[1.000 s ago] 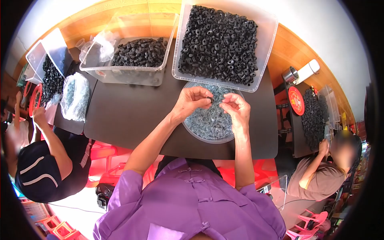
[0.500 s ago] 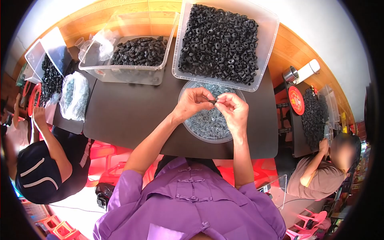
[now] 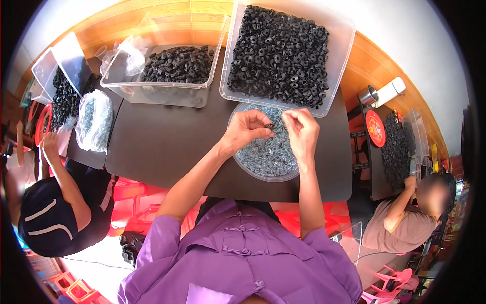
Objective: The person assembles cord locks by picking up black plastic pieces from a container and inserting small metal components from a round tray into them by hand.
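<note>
Left hand (image 3: 242, 133) pinches one dark piece (image 3: 269, 126), right hand (image 3: 305, 133) pinches closed — heaps of black bits (image 3: 278, 58) are left in the big far tub (image 3: 338, 61).

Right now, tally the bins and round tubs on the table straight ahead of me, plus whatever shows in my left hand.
Rectangular bins: 2 (left bin, right bin)
Round tub: 1
Black part showing in your left hand: 1
Total: 4
</note>
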Tool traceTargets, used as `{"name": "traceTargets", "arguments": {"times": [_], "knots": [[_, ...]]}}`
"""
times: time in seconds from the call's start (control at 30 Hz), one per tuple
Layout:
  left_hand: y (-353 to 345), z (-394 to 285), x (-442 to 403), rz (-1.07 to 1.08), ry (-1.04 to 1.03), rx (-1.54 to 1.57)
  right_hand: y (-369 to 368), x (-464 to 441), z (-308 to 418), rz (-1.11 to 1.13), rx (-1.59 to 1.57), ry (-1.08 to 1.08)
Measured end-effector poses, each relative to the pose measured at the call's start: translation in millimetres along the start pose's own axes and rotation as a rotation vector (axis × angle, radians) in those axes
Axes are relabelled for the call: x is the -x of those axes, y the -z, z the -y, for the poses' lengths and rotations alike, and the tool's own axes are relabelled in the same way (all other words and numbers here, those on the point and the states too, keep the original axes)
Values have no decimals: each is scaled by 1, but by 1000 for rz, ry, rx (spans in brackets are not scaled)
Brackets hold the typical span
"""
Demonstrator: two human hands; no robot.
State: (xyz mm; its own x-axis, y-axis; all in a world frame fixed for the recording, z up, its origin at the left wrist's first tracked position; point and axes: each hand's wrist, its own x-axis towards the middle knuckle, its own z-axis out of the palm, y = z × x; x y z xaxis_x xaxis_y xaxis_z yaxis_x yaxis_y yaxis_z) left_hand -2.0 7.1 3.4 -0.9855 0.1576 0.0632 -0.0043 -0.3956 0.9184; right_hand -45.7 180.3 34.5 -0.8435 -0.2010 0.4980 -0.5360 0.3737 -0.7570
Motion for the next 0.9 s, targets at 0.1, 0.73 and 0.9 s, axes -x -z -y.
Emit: {"name": "traceTargets", "arguments": {"times": [0.1, 0.73, 0.9], "knots": [[2, 2, -2, -7, -35, 16, 1, -22, -10, 86, 385, 117], [1, -2, -2, -37, -40, 43, 2, -12, 6, 285, -636, -369], [0, -3, -1, -26, -18, 33, 6, -9, -4, 278, -655, -351]]}}
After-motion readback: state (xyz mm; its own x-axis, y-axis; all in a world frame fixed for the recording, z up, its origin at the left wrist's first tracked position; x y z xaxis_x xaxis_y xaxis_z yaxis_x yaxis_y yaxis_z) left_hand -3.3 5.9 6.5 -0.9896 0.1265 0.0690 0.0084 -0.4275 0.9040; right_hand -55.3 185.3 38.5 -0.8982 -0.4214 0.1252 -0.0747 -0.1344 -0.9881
